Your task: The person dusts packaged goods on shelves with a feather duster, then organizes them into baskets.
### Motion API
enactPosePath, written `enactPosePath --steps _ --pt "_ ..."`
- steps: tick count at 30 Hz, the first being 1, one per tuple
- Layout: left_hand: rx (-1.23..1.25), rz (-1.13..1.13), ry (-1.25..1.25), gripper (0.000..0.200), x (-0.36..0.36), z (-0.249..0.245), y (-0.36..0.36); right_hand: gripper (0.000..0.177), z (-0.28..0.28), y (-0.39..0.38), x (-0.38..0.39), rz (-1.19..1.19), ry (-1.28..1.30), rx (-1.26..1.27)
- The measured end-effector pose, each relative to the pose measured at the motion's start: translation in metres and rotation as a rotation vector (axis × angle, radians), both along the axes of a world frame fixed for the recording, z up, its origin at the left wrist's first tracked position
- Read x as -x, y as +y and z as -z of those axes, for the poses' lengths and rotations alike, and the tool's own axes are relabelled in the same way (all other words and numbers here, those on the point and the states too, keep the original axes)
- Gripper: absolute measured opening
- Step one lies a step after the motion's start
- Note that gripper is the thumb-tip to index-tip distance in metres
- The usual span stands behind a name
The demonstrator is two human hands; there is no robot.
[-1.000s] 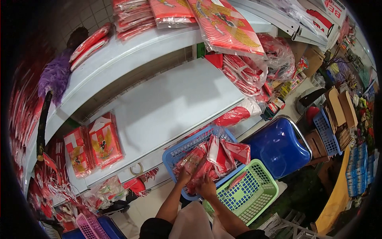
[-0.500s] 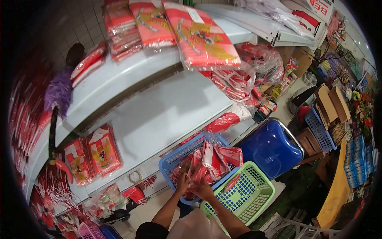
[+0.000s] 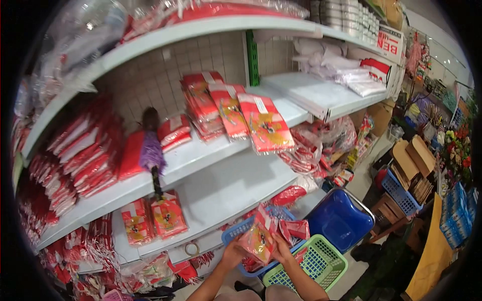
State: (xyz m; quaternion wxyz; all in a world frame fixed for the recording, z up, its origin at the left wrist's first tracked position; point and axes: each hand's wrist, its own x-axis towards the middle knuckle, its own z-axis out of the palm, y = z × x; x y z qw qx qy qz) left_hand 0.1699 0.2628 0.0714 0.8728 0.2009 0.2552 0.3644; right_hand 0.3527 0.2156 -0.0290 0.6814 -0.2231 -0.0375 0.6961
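Note:
A red and white plastic-wrapped packet (image 3: 258,242) with a gold emblem is raised over the blue basket (image 3: 232,234). My left hand (image 3: 235,252) grips its left side, and my right hand (image 3: 282,249) is closed at its right edge. More red and white packets (image 3: 295,230) lie in the basket under and beside it. Against the basket's right side stands a light green basket (image 3: 337,273), with a small red item inside near my right hand. Two similar emblem packets (image 3: 168,216) rest on the lower shelf at the left.
Above is a white shelf (image 3: 201,156) with stacked red packets (image 3: 205,108) and a purple duster (image 3: 151,150). A blue stool seat (image 3: 341,218) stands right of the baskets. A tape roll (image 3: 192,249) is by the lower shelf edge. Farther right are a blue crate (image 3: 401,193) and a yellow board (image 3: 433,251).
The view has tilted up, showing more of the upper shelves. My hands were down among the packets in the blue basket; now they hold one packet up above it.

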Motion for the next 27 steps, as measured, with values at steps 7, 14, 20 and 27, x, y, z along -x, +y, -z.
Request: enactPosePath --steps 7,14,20,27 --pt "-0.097 0.165 -0.020 0.050 0.019 -0.072 -0.022 0.055 -0.172 -0.025 0.011 0.189 -0.357 -0.199" --pt "-0.239 0.121 0.239 0.053 0.040 -0.162 -0.035 0.056 -0.276 -0.035 0.053 0.207 -0.676 -0.425" --pt "-0.305 -0.009 -0.101 0.055 0.072 -0.228 -0.059 0.040 -0.329 -0.031 0.091 0.330 -1.054 -0.613" --pt "-0.318 -0.107 -0.491 0.056 0.145 -0.224 -0.036 0.042 -0.345 0.039 0.108 0.088 -0.868 -0.553"
